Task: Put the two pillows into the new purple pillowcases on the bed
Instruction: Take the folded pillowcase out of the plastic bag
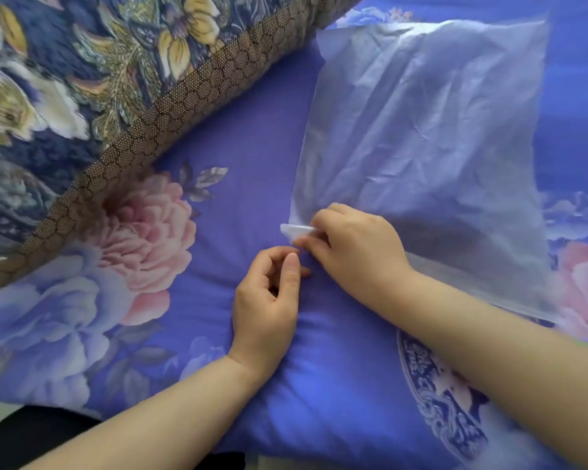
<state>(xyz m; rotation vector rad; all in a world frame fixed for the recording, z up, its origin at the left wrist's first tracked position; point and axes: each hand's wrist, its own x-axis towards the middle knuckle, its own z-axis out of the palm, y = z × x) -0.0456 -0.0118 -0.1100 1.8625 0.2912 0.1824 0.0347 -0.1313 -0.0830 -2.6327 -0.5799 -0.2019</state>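
A plump pillow in a purple flowered pillowcase [252,212] lies across the bed in front of me. A translucent plastic bag [421,123] lies flat on its right part; purple shows through, and what it contains is unclear. My right hand [350,245] pinches a small white tab [294,229] at the bag's near-left corner. Just below it my left hand [269,300] rests on the purple fabric, fingers curled and thumb against the fingertips beside that corner; whether it grips anything is hidden. A second pillow in a dark blue flowered cover [82,79] with a brown border lies at upper left.
The dark blue pillow overlaps the purple one's far-left edge. Purple flowered bedding [574,96] continues to the right, beyond the bag. The bed's near edge and a dark shape [31,432] sit at bottom left.
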